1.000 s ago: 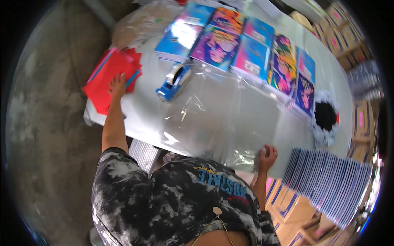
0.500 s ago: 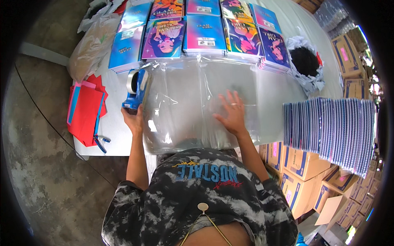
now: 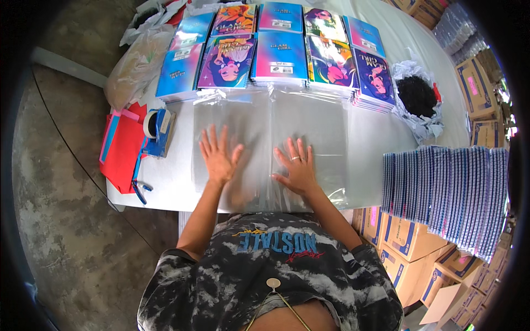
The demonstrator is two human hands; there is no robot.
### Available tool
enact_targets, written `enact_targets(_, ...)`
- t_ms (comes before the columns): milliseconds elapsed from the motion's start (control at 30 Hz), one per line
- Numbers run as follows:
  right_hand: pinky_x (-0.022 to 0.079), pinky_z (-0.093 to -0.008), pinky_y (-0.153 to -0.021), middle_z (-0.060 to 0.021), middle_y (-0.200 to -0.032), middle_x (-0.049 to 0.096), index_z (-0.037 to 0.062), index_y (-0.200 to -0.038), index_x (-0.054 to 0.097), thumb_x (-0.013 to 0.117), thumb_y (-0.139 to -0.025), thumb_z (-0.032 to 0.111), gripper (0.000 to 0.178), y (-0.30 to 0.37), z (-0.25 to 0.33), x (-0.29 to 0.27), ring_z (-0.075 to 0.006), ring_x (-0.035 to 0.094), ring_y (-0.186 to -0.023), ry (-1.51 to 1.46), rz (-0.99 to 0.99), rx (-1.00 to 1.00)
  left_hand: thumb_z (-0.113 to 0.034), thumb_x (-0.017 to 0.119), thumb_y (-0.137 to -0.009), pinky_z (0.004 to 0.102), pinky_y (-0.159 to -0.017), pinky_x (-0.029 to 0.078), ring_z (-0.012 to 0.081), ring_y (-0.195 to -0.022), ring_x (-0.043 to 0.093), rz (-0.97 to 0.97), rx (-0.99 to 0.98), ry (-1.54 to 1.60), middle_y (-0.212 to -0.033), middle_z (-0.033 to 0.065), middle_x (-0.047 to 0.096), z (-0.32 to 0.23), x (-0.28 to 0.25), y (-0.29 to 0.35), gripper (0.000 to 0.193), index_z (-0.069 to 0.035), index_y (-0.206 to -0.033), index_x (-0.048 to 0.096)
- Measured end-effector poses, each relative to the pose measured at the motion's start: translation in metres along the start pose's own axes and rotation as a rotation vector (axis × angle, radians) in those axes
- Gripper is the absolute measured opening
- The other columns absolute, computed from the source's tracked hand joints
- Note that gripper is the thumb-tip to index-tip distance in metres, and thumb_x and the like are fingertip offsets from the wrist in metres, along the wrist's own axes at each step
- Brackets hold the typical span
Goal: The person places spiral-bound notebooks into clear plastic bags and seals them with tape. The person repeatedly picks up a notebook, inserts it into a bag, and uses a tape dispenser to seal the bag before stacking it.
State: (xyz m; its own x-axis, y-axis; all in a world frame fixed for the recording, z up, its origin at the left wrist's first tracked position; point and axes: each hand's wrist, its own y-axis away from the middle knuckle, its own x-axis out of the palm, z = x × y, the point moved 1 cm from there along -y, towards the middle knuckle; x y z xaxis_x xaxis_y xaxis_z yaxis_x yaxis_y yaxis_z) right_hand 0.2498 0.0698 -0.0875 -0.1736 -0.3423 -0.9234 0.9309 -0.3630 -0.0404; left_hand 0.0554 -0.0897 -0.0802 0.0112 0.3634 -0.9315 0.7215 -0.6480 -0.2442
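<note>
Clear plastic sheets (image 3: pixel 254 118) lie flat on the white table in front of me, their far edge against the stacks of notebooks. My left hand (image 3: pixel 220 157) is open, fingers spread, over the left part of the plastic. On the right part, my right hand (image 3: pixel 297 165) rests with its fingers apart and a ring on one of them. Neither hand holds anything. A blue tape dispenser (image 3: pixel 160 135) with a pale roll sits left of the plastic, partly over some red sheets (image 3: pixel 118 157). Colourful spiral notebooks (image 3: pixel 280 58) stand in several stacks beyond.
Scissors with dark blue handles (image 3: pixel 143 193) lie at the table's left edge. A tall stack of spiral-bound notebooks (image 3: pixel 441 193) stands at the right. Behind it, a crumpled bag with black stuff (image 3: pixel 417 96) sits on the table. Cardboard boxes (image 3: pixel 406 237) are piled beside the table.
My left hand has put the tape dispenser down on the left and moved right onto the plastic. The plastic looks flatter. My right hand has shifted slightly left and nearer to me.
</note>
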Motion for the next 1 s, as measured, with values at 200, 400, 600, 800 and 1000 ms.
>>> enact_targets(200,0.012,-0.0567,-0.106,-0.0140,-0.144,0.029,0.0182,-0.132,0.046,0.052,-0.081,0.055,0.063,-0.003,-0.019,-0.021,-0.0334,0.020,-0.135,-0.026,-0.019,0.007,-0.041,0.054,-0.086,0.0507,-0.107,0.017,0.0387,-0.133,0.020,0.216,-0.086,0.006,-0.144,0.0180,0.026,-0.018,-0.002,-0.020,0.061,-0.012,-0.137,0.036)
enact_targets(400,0.047,-0.0408,-0.080,-0.0166,-0.101,0.063,0.0039,-0.105,0.062,0.063,-0.076,0.012,0.029,-0.103,-0.136,-0.120,-0.0335,0.060,-0.091,-0.055,-0.775,0.256,-0.025,0.058,-0.086,0.0411,-0.090,0.043,0.0361,-0.108,0.053,-0.029,0.132,0.395,-0.113,0.0232,0.057,-0.038,-0.026,-0.163,0.044,0.000,-0.121,0.050)
enact_targets(600,0.044,-0.0403,-0.091,-0.0221,-0.115,0.058,0.0012,-0.114,0.056,0.076,-0.059,0.055,0.080,-0.142,-0.298,-0.172,-0.0374,0.052,-0.111,0.144,-0.439,1.089,-0.039,0.063,-0.077,0.0506,-0.097,0.036,0.0518,-0.116,0.039,0.169,0.015,-0.109,-0.130,0.0340,0.033,-0.040,0.047,-0.263,0.081,0.003,-0.135,0.024)
enact_targets(800,0.045,-0.0317,-0.084,-0.0144,-0.101,0.063,0.0023,-0.108,0.056,0.082,-0.059,0.039,0.067,-0.142,-0.354,-0.215,-0.0293,0.061,-0.095,0.208,-0.498,0.998,-0.024,0.061,-0.074,0.0447,-0.079,0.048,0.0412,-0.090,0.060,0.338,-0.098,0.142,-0.096,0.0290,0.059,-0.063,0.007,-0.280,0.062,0.008,-0.122,0.038)
enact_targets(1000,0.044,-0.0228,-0.073,-0.0041,-0.084,0.062,-0.0019,-0.098,0.060,0.068,-0.080,0.008,0.022,-0.147,-0.194,-0.254,-0.0110,0.056,-0.079,-0.731,-0.853,0.151,-0.017,0.057,-0.082,0.0297,-0.065,0.048,0.0183,-0.073,0.058,-0.454,-0.179,1.213,-0.090,0.0071,0.062,0.020,-0.065,-0.251,0.020,-0.005,-0.099,0.059)
